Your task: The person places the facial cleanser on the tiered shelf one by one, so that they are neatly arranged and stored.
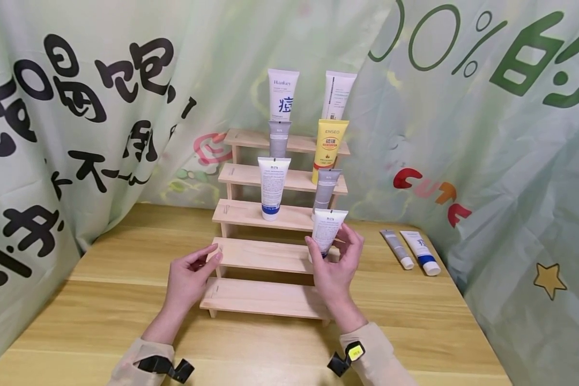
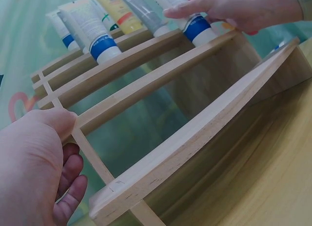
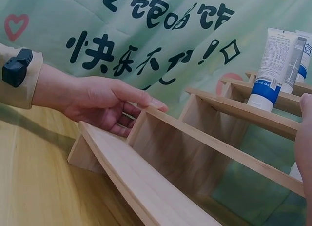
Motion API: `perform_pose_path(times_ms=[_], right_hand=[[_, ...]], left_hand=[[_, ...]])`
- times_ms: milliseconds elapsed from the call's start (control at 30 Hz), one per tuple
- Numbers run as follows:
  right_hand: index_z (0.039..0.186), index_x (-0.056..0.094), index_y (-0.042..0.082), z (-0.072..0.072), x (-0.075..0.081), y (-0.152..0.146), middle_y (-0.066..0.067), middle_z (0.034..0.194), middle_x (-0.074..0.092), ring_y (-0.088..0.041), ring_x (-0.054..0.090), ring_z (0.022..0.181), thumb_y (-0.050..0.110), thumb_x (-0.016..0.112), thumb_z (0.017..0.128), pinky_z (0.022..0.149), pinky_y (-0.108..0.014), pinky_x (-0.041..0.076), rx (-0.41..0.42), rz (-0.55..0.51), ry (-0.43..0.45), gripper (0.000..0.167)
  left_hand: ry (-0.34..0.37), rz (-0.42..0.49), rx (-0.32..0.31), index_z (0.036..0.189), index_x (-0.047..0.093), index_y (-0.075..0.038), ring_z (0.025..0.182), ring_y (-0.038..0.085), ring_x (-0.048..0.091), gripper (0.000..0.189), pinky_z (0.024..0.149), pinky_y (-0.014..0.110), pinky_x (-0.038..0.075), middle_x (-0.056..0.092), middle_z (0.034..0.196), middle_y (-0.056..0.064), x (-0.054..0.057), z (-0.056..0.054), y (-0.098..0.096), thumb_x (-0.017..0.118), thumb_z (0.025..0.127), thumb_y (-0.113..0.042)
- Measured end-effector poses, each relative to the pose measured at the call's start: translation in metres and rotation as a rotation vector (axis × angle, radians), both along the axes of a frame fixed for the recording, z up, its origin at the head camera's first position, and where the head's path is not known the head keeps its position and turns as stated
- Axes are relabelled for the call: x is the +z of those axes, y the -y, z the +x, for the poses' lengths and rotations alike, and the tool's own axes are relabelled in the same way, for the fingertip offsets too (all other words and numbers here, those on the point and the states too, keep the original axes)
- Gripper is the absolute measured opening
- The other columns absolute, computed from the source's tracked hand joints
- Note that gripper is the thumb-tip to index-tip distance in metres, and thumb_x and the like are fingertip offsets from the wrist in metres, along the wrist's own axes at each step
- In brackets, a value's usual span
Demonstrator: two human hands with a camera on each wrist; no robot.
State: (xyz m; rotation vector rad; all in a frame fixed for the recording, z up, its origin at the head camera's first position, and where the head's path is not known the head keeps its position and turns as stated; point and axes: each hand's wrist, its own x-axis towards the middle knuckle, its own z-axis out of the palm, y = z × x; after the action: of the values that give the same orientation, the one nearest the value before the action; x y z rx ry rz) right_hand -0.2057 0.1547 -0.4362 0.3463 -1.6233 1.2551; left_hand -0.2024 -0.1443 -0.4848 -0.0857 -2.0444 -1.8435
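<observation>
A stepped wooden display stand (image 1: 265, 297) rises in tiers on the table. At its left side my left hand (image 1: 188, 276) grips the end of the second step from the bottom, thumb on top and fingers below the edge. My right hand (image 1: 338, 272) holds a white tube (image 1: 328, 229) upright between thumb and fingers at that step's right end; in the left wrist view its blue-banded white cap (image 2: 197, 30) meets the step. One tier up, another white tube (image 1: 273, 185) stands at the left and a grey tube (image 1: 327, 187) at the right, its lower part partly hidden.
Higher up stand a yellow tube (image 1: 330, 143), another grey tube (image 1: 279, 138) and two white tubes, one at left (image 1: 282, 94). On the table to the right lie a grey tube (image 1: 396, 249) and a white tube (image 1: 420, 252). A printed curtain (image 1: 270, 32) hangs behind.
</observation>
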Motion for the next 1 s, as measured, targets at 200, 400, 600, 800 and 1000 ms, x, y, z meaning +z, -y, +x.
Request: perform_pose_path(times_ms=[200, 400, 600, 800, 1000], right_hand=[[0.132, 0.042, -0.02, 0.017, 0.021, 0.008, -0.032, 0.119, 0.048, -0.026, 0.056, 0.104, -0.019, 0.087, 0.073, 0.087, -0.029, 0.05, -0.003, 0.01, 0.044, 0.074], [0.14, 0.037, -0.014, 0.018, 0.014, -0.005, -0.032, 0.126, 0.048, -0.038, 0.053, 0.108, -0.013, 0.091, 0.073, 0.095, -0.037, 0.045, 0.034, 0.027, 0.106, 0.086], [0.141, 0.04, -0.01, 0.017, 0.003, -0.034, -0.025, 0.129, 0.05, -0.035, 0.054, 0.112, -0.01, 0.086, 0.078, 0.1, -0.034, 0.042, 0.051, 0.056, 0.077, 0.078], [0.128, 0.048, -0.024, 0.026, 0.016, -0.062, -0.041, 0.118, 0.048, -0.047, 0.054, 0.102, -0.009, 0.08, 0.079, 0.093, -0.036, 0.046, -0.009, 0.148, 0.025, 0.06], [0.137, 0.055, -0.009, 0.012, -0.012, -0.119, -0.029, 0.129, 0.052, -0.035, 0.057, 0.108, -0.005, 0.084, 0.083, 0.094, -0.029, 0.044, -0.113, 0.216, 0.155, 0.061]], left_hand=[[0.004, -0.016, 0.003, 0.114, 0.084, -0.011, 0.061, 0.01, 0.048, 0.026, 0.049, 0.02, 0.036, 0.067, 0.074, 0.001, -0.001, 0.0, 0.0, 0.088, 0.09, -0.016], [0.008, -0.028, 0.006, 0.114, 0.084, -0.011, 0.063, 0.009, 0.051, 0.026, 0.05, 0.02, 0.038, 0.074, 0.081, 0.001, 0.0, 0.001, 0.0, 0.089, 0.09, -0.016], [0.006, -0.026, 0.011, 0.114, 0.084, -0.011, 0.062, 0.01, 0.051, 0.025, 0.05, 0.02, 0.039, 0.075, 0.081, 0.002, 0.0, 0.001, 0.0, 0.088, 0.09, -0.016], [-0.006, -0.021, 0.019, 0.114, 0.084, -0.01, 0.061, 0.01, 0.05, 0.025, 0.049, 0.021, 0.038, 0.071, 0.075, 0.003, 0.0, 0.001, 0.0, 0.088, 0.09, -0.014], [-0.022, -0.037, 0.022, 0.114, 0.083, -0.008, 0.061, 0.009, 0.049, 0.025, 0.05, 0.02, 0.038, 0.07, 0.075, 0.003, 0.0, 0.0, -0.001, 0.088, 0.09, -0.013]])
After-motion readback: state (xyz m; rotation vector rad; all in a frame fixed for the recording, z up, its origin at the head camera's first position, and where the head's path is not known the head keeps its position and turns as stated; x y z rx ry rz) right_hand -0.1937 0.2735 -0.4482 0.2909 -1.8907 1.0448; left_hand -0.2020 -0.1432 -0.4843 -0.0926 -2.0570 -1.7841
